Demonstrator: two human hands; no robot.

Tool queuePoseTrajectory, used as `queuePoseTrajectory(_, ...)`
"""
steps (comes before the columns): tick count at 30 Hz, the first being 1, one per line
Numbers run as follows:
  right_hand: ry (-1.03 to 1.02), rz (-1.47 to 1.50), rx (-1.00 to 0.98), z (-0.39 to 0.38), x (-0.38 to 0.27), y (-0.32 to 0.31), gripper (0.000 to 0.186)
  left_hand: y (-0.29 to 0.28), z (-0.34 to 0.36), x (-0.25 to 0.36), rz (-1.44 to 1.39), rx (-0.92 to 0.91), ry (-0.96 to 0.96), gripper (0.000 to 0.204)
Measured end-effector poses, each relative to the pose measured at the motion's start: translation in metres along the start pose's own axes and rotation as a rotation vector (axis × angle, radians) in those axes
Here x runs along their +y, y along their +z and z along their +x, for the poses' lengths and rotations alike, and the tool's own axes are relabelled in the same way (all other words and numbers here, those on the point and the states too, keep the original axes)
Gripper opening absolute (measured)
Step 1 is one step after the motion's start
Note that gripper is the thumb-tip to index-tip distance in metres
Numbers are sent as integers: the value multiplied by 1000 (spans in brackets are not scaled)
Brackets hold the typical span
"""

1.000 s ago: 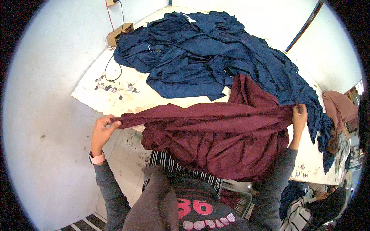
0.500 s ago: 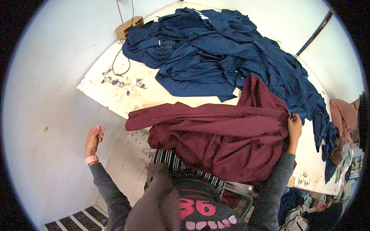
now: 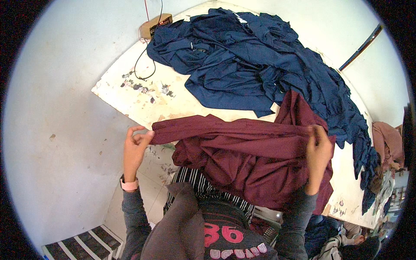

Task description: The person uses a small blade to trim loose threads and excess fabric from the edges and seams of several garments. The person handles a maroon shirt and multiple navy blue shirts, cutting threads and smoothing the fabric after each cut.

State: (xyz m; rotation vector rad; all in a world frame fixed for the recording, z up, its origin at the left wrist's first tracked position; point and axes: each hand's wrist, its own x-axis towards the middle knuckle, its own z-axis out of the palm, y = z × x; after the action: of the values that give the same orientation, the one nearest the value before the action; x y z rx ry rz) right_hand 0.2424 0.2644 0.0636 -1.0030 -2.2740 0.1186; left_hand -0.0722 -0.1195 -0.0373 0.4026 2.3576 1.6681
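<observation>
A maroon cloth (image 3: 242,160) lies bunched at the table's near edge, its long upper strip stretched sideways. My left hand (image 3: 136,147) is at that strip's left end, thumb at the cloth's edge, fingers curved and apart. My right hand (image 3: 317,154) grips the strip near its right end, fingers bent over the cloth; anything beneath them is hidden. Behind the maroon cloth a large heap of dark blue fabric (image 3: 242,56) covers much of the white, paint-chipped table (image 3: 130,104).
A tan box (image 3: 151,28) with wires sits at the table's back left. Pinkish-brown fabric (image 3: 385,143) is piled at the far right. A slatted piece (image 3: 80,245) lies low at left. More cloth and bags (image 3: 333,238) are below the table at right.
My left hand left the strip's end half a second ago and is back beside it now. My right hand has shifted leftward along the cloth. The view has drifted slightly.
</observation>
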Motion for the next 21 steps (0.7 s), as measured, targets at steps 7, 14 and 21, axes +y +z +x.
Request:
queuePoseTrajectory(7,-63,308,-254,-30,-82,29,20,16,4,5,-119,107,214,30)
queuePoseTrajectory(14,-16,263,-399,-31,-110,61,33,6,-14,10,-166,46,208,26)
queuePoseTrajectory(21,4,239,-303,-31,-125,86,31,5,-24,12,-153,49,206,24)
